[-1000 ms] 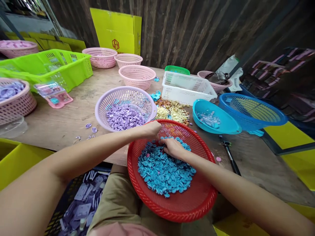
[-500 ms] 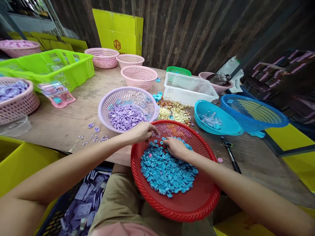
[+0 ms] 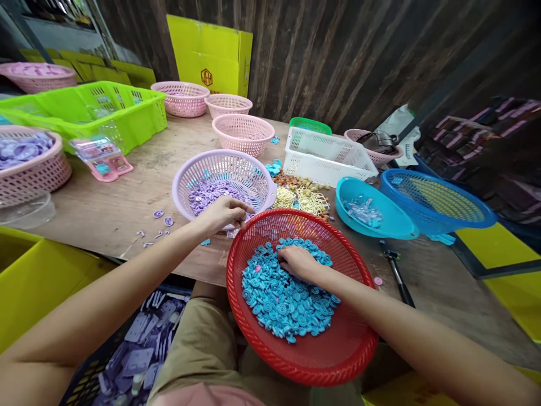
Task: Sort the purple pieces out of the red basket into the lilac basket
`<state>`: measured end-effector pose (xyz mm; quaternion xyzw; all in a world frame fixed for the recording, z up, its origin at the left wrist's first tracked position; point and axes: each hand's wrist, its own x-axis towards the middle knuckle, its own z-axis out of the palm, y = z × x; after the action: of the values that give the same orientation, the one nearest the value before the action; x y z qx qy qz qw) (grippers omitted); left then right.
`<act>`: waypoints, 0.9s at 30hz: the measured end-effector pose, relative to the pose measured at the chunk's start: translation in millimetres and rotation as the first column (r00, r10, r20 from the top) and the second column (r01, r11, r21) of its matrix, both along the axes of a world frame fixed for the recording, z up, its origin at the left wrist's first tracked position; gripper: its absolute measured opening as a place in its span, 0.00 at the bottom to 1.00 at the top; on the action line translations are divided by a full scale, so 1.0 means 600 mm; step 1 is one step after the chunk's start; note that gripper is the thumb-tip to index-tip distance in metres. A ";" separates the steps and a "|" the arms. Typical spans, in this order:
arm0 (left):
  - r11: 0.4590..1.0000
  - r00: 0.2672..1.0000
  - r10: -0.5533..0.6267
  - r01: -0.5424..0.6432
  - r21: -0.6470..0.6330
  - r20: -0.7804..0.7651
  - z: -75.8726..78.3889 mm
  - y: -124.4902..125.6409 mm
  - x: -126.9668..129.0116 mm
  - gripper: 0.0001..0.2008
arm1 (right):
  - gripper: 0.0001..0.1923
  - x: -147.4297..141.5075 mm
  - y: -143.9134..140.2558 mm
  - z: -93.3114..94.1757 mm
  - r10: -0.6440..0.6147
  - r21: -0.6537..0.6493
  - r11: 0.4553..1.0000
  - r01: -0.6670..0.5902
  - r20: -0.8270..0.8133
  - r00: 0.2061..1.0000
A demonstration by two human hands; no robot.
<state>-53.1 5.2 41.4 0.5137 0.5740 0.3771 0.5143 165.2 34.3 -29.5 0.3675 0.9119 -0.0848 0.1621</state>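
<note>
— What does the head camera show of your hands?

— My left hand (image 3: pixel 224 211) hangs over the near rim of the lilac basket (image 3: pixel 198 169), fingers curled loosely downward above the purple pieces (image 3: pixel 207 193) heaped inside. I cannot tell whether anything is pinched between the fingertips. My right hand (image 3: pixel 298 262) lies palm down on the heap of blue pieces (image 3: pixel 283 299), fingers bent and touching them; whether it grips one is hidden under the hand. The two hands are apart, one in each basket.

— And where are those blue pieces?

— In the red basket (image 3: pixel 338 344), which sits on my lap and leans against the near edge of the wooden table (image 3: pixel 127 197). The heap lies toward the left and middle of it; one pink piece (image 3: pixel 255 267) shows among the blue.

— What lies around?

— The lilac basket stands just behind the red one, their rims nearly touching. A few loose purple bits (image 3: pixel 163 221) lie on the table to its left. To the right are a turquoise bowl (image 3: pixel 393 223) with clear pieces, then a blue basket (image 3: pixel 439 197). Behind are a white basket (image 3: pixel 327 158), yellow frames (image 3: pixel 306 198) and several pink baskets (image 3: pixel 243 132). A green crate (image 3: pixel 97 110) stands far left.
</note>
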 end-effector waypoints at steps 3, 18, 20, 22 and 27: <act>0.999 0.998 0.048 -0.048 0.014 -0.043 -0.007 -0.002 -0.011 0.15 | 0.08 0.004 0.007 0.003 -0.037 -0.055 0.998 0.035 -0.023 0.999; 0.943 0.574 0.247 0.043 -0.330 0.781 -0.017 -0.080 0.007 0.11 | 0.06 -0.142 -0.046 0.151 0.107 -0.008 0.985 -0.170 -0.749 0.653; 0.931 0.539 0.304 0.007 -0.365 0.786 -0.020 -0.088 0.002 0.10 | 0.08 -0.154 -0.039 0.145 0.102 0.008 0.989 -0.146 -0.749 0.655; 0.922 0.568 0.348 -0.065 -0.381 0.746 -0.027 -0.097 -0.019 0.07 | 0.11 -0.146 -0.023 0.127 0.026 -0.010 0.999 -0.047 -0.701 0.712; 0.817 0.790 0.576 -0.564 -0.122 0.210 -0.082 -0.107 -0.119 0.03 | 0.09 -0.084 0.009 0.051 0.072 -0.028 0.996 -0.085 -0.322 0.944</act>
<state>-124.4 -58.8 -8.0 0.2540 0.6463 0.5575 0.4549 114.9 39.8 1.2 0.3089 0.9380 -0.1557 0.0227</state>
